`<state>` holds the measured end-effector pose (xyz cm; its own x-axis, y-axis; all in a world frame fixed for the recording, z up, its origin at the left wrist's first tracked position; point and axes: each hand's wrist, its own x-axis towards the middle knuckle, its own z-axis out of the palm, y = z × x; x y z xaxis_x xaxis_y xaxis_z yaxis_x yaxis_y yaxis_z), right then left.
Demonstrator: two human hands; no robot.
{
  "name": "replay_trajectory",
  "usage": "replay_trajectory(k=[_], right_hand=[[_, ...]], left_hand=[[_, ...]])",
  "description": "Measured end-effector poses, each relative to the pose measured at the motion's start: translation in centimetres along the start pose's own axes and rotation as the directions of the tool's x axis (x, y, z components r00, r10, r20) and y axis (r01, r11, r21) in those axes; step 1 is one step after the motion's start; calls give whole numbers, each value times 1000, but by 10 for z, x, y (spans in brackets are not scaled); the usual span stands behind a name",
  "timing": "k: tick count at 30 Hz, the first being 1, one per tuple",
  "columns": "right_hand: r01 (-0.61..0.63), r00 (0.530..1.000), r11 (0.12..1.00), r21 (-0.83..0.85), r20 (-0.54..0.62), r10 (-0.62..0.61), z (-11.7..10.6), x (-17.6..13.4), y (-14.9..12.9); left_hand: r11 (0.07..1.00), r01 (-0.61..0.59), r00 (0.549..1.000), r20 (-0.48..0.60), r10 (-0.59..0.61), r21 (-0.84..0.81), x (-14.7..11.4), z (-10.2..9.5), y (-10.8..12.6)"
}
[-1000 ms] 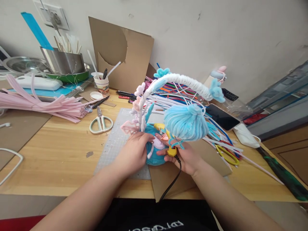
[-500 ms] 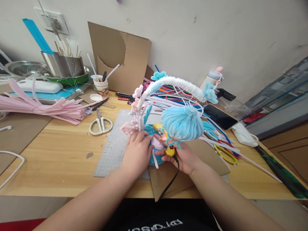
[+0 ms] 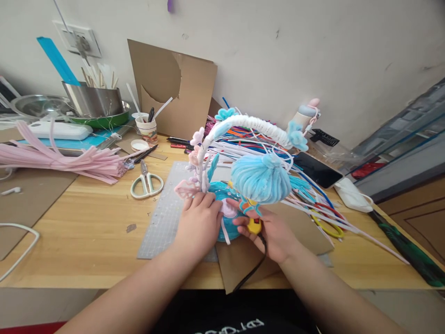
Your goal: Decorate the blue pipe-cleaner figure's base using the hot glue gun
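Observation:
A fuzzy pipe-cleaner craft stands before me, with a round blue base point(image 3: 217, 189), a white arched stem point(image 3: 255, 123) and a ribbed blue shade point(image 3: 261, 178) hanging from its end. Pink and blue flowers point(image 3: 198, 136) dot the stem. My left hand point(image 3: 200, 220) is curled over the base's left side, its fingertips against a lilac pipe-cleaner coil point(image 3: 228, 208) whose loose end hangs down. Below the shade, my right hand point(image 3: 274, 232) grips a yellow corded glue gun point(image 3: 255, 226), fingers extended toward the coil. The shade hides part of the tool.
A cutting mat point(image 3: 158, 227) and cardboard point(image 3: 250, 264) lie under the craft. White-handled scissors point(image 3: 146, 184) and a pink pipe-cleaner bundle point(image 3: 69, 155) are at left. Colored pipe cleaners point(image 3: 239, 134), a phone point(image 3: 318, 170) and a paper cup point(image 3: 148, 127) sit further back.
My right hand has shifted slightly right and down with the glue gun, drawing it away from the lilac coil. My left hand stays on the base.

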<state>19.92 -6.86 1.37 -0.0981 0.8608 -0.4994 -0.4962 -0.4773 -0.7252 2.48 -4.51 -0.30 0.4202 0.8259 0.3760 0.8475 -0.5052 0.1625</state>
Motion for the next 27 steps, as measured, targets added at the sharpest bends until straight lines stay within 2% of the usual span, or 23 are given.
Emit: replay_trajectory(k=[2,5,7,11,13,16,19,21,24,27], right_hand=[[78,992,996,37,-106,-73,-8,-13,3],[207,962,977,-59,-169,-214,-26,-31,9],[243,953,954,-178,-137,-268,-39,-41,13],[183,978,889,-420,-14,-208,-56,-53,19],[162,982,822,-546,8,-188,-58,-53,19],[122,978,668,-734,-24,-205,-54,-49,16],[100,955,480,-872,-51,-292,-45,-42,13],[123,934,382,-916,-23,-356,-40,-39,13],[171,916,314,-934,33,-400,-35,-35,15],[194,916,309,-931,59,-397,-34,-33,17]], left_hand=[[1000,1,1000,5,-1,-7,-1,0,-1],[999,24,1000,3,-24,-41,-3,2,-2],[997,43,999,7,-43,-69,-5,3,-2],[992,63,997,43,-58,-106,-7,2,-1],[992,67,997,56,-62,-110,-7,1,-1],[992,68,995,74,-60,-108,-7,0,0],[991,71,994,89,-62,-111,-7,-1,-1],[991,72,993,97,-61,-113,-6,-1,-1],[990,76,992,111,-63,-116,-5,-1,-3],[989,85,991,110,-72,-119,-4,0,-5]])
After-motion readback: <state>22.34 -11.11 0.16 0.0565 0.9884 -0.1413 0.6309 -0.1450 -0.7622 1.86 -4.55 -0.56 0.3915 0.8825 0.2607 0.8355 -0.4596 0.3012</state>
